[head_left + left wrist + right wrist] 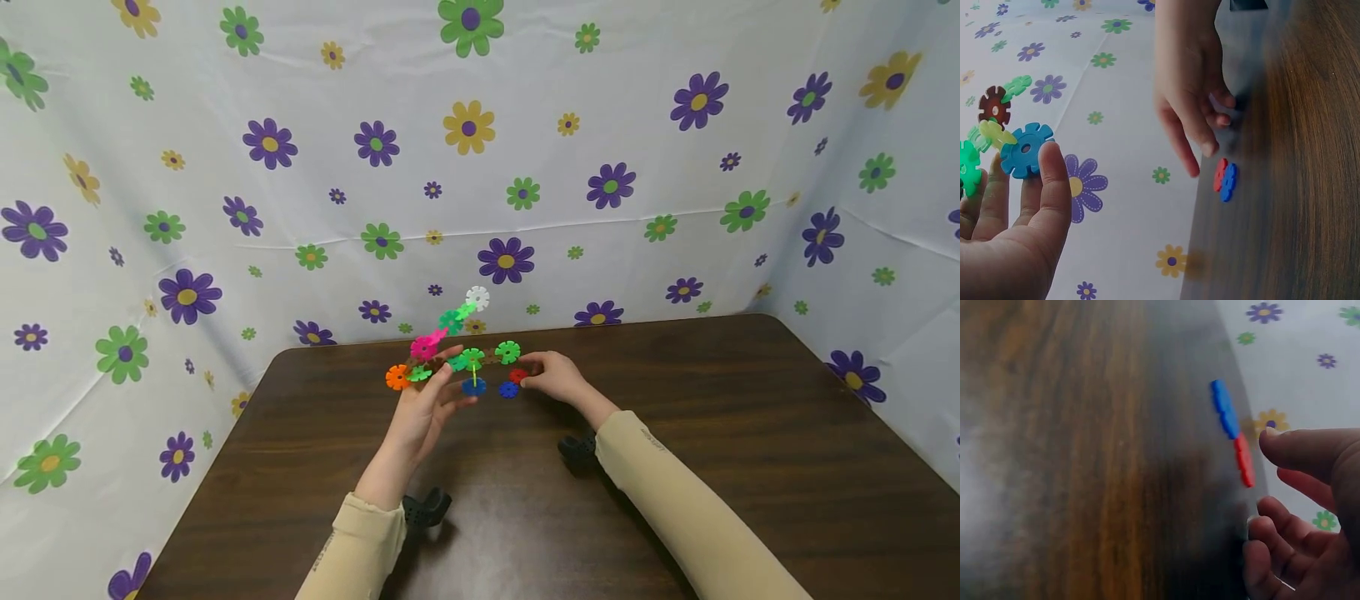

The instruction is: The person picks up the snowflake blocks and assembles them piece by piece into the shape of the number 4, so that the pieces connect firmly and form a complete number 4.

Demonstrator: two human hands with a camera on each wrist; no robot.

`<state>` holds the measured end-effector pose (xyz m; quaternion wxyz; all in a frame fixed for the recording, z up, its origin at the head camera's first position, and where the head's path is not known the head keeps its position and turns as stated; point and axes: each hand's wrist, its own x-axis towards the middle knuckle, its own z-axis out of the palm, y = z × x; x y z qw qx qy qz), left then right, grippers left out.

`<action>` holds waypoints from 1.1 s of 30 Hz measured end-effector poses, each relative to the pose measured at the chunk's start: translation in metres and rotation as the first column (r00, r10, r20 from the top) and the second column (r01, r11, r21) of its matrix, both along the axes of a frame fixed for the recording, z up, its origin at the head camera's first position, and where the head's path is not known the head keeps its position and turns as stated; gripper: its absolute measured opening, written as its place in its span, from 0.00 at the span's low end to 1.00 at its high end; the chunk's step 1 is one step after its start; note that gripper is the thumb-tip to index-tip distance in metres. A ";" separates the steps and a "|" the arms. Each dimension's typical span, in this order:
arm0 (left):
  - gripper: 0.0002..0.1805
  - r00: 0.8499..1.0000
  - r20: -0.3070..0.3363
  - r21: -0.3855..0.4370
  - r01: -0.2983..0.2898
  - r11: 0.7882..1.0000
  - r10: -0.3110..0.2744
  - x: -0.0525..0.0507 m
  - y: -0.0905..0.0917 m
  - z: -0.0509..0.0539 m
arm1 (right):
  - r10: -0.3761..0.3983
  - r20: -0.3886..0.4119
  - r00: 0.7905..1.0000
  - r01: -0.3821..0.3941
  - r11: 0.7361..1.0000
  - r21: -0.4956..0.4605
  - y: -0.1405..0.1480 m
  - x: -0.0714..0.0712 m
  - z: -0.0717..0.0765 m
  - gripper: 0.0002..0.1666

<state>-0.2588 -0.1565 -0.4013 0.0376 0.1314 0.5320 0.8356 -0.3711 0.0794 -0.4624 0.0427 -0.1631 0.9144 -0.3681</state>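
Note:
My left hand [417, 419] grips a joined chain of notched plastic discs above the table. Among its linked pieces are an orange disc [397, 377], a pink disc [424, 348], a white disc [477, 297] and several green ones. In the left wrist view the thumb lies against a blue disc [1026, 150] joined to a yellow one [996, 134]. My right hand [555, 377] hovers near a loose red disc [1243, 462] and a loose blue disc [1225, 410], which lie side by side on the tabletop. Its fingers are loosely bent with nothing between them.
A dark wooden table [675, 400] spreads out beneath both hands. Behind it and at the sides hangs a white cloth [315, 125] printed with purple, green and yellow flowers. Each wrist carries a black camera mount [427, 507].

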 end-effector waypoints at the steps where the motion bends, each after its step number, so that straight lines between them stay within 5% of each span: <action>1: 0.24 1.000 -0.001 -0.001 0.001 1.000 -0.001 0.000 0.000 0.000 | 0.005 -0.005 1.000 -0.005 0.999 0.036 -0.002 -0.002 -0.001 0.27; 7: 0.21 1.000 0.013 -0.010 -0.001 1.000 0.002 0.001 0.000 0.001 | 0.003 0.003 1.000 -0.003 0.982 0.189 -0.009 -0.010 -0.001 0.26; 12: 0.21 1.000 0.017 -0.027 -0.006 1.000 0.007 0.001 0.000 0.003 | -0.018 0.007 1.000 0.016 0.981 0.193 -0.010 -0.008 0.001 0.20; 16: 0.20 1.000 0.016 -0.026 -0.012 1.000 0.013 0.001 0.000 0.003 | 0.004 -0.005 1.000 -0.003 0.990 0.141 -0.008 -0.007 0.002 0.16; 20: 0.19 1.000 0.016 -0.028 -0.019 0.999 0.019 0.001 0.000 0.001 | 0.011 0.056 0.998 -0.007 0.998 -0.064 -0.001 -0.007 0.005 0.09; 23: 0.22 1.000 0.016 -0.042 -0.016 0.999 0.016 0.000 0.000 0.000 | 0.031 0.159 0.987 0.023 0.944 -0.328 0.008 -0.005 0.022 0.09; 26: 0.25 1.000 0.015 -0.050 -0.008 0.999 0.008 0.000 0.000 0.000 | 0.077 0.205 0.976 0.047 0.840 -0.541 0.014 0.001 0.052 0.16; 30: 0.26 1.000 0.019 -0.046 -0.006 0.999 0.007 0.000 0.000 -0.001 | 0.136 0.118 0.984 -0.025 0.752 -0.659 0.013 0.014 0.095 0.20; 33: 0.24 1.000 0.020 -0.051 -0.007 0.999 0.008 0.000 0.000 -0.001 | 0.171 0.028 0.985 -0.110 0.743 -0.660 0.007 0.024 0.118 0.17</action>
